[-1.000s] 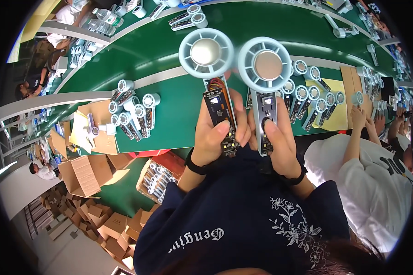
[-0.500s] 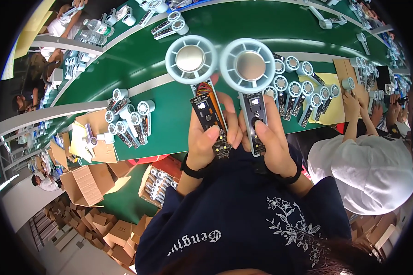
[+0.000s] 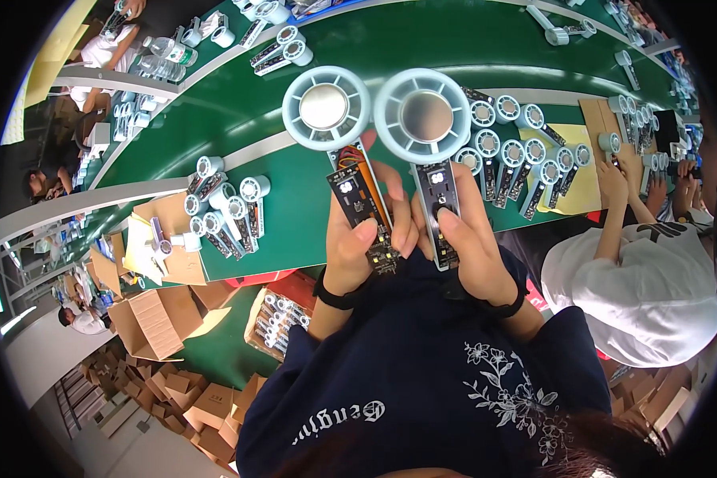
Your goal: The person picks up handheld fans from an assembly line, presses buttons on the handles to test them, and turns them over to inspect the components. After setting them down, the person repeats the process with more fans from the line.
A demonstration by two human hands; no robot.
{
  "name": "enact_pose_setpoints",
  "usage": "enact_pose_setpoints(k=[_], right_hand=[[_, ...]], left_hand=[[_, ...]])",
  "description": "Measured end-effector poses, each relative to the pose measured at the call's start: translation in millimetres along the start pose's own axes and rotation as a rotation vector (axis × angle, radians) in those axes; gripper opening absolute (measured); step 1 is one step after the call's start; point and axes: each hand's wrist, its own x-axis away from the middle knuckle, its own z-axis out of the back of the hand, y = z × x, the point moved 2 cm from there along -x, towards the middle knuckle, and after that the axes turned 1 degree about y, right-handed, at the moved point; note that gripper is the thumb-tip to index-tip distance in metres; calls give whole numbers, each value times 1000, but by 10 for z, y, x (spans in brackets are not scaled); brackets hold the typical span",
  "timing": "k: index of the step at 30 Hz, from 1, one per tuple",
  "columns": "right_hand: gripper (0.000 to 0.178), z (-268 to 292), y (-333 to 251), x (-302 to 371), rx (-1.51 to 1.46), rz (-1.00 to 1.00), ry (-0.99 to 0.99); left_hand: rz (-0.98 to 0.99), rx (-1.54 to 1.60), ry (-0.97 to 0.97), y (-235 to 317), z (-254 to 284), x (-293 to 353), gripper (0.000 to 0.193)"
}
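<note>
Left of the green table (image 3: 283, 211), and lower than its near edge, an open carton (image 3: 147, 323) gapes; a cluster of fans (image 3: 235, 207) lies on the table's left part. Over the table's near edge, the left hand (image 3: 352, 247) is closed around one fan (image 3: 324, 107), thumb on its circuit board (image 3: 357, 199), which sits askew with orange wires (image 3: 370, 191) bare beside it. A loosened thumb could let that board slip and tug the wires. Just beside it, over the same edge, the right hand (image 3: 474, 251) wraps a second fan (image 3: 425, 115), thumb near its button; the two heads are close enough to knock if either wrist turns. On the table's right part, more fans (image 3: 526, 159) crowd together, some on yellow paper (image 3: 577, 191), and a careless elbow could scatter them.
</note>
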Motion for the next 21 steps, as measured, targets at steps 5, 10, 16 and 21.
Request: enact_pose_setpoints(k=[5, 10, 16, 21], right_hand=[[46, -20, 3, -17, 72, -28, 73], [43, -14, 16, -21, 81, -31, 75], [43, -27, 13, 3, 72, -53, 81], [41, 37, 58, -27, 63, -32, 53]], left_hand=[[5, -20, -8, 1, 4, -28, 86], [0, -45, -1, 10, 5, -32, 88], [20, -52, 22, -8, 18, 18, 87], [-5, -39, 12, -4, 20, -3, 84]])
